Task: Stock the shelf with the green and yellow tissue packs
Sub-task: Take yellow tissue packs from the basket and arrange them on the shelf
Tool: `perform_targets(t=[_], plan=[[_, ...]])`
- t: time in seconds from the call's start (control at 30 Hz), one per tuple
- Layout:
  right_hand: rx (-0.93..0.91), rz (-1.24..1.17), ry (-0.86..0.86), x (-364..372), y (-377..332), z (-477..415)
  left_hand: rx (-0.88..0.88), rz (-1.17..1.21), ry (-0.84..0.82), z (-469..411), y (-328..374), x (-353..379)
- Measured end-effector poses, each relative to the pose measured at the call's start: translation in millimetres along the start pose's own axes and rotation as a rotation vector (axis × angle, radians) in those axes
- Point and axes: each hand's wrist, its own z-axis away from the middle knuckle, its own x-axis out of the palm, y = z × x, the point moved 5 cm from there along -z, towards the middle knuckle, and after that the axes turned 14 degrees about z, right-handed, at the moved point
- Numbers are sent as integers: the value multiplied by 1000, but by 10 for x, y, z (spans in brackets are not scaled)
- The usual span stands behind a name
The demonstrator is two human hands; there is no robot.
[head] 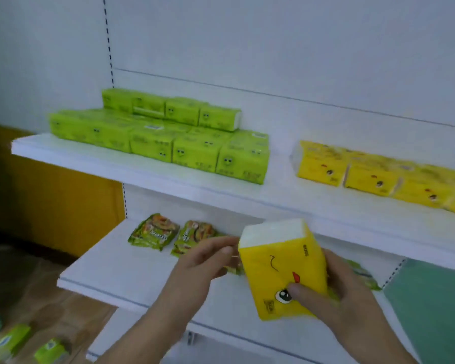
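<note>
at five o'clock, my right hand (344, 292) grips a yellow tissue pack (279, 269), thumb on its face; my left hand (202, 261) touches its nine o'clock edge, pinching or not i cannot tell. mid-carry, i judge: next, a lift toward two o'clock to the yellow row (373, 172) on the upper shelf (273, 198).

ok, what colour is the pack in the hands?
Yellow pack, printed with a cartoon face, white at its top end. Head view, the only one.
</note>
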Motion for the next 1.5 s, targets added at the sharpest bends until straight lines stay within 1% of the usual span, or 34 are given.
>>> perform_targets(t=[0.17,0.27,0.33,0.4,0.47,0.5,0.57,0.63,0.8,0.87,1.07,1.2,1.3,1.4,1.5], plan=[[-89,23,195,-621,-413,-160,65,36,-151,-389,472,530],[-128,134,386,-1000,-481,-306,96,54,-226,-682,602,843],[-180,353,533,-1205,-463,-482,94,103,-213,-932,621,1032],[-290,708,660,-1314,-435,-727,80,144,-191,-1201,558,1214],[-381,1017,685,-1307,-321,-1013,41,165,-180,-1445,462,1407],[-412,1131,676,-1275,-245,-1145,16,169,-171,-1554,413,1494],[-452,1235,620,-1192,-86,-1349,-25,156,-138,-1756,339,1626],[-477,1243,576,-1141,6,-1440,-62,157,-135,-1902,275,1713],[-547,1120,403,-1150,122,-1374,-146,75,-163,-2038,100,1756],[-567,1128,378,-1162,166,-1400,-155,103,-150,-2125,6,1744],[-576,1118,380,-1079,125,-1733,-91,104,-135,-2187,116,1779],[-559,1094,417,-1025,92,-1847,-120,82,-164,-2513,-107,1794],[-545,1074,423,-976,100,-1877,-137,55,-151,-2608,-166,1792],[-551,1077,425,-972,100,-1848,-138,55,-137,-2485,-59,1778],[-556,1034,508,-1000,41,-1683,-114,77,-112,-2221,125,1720]])
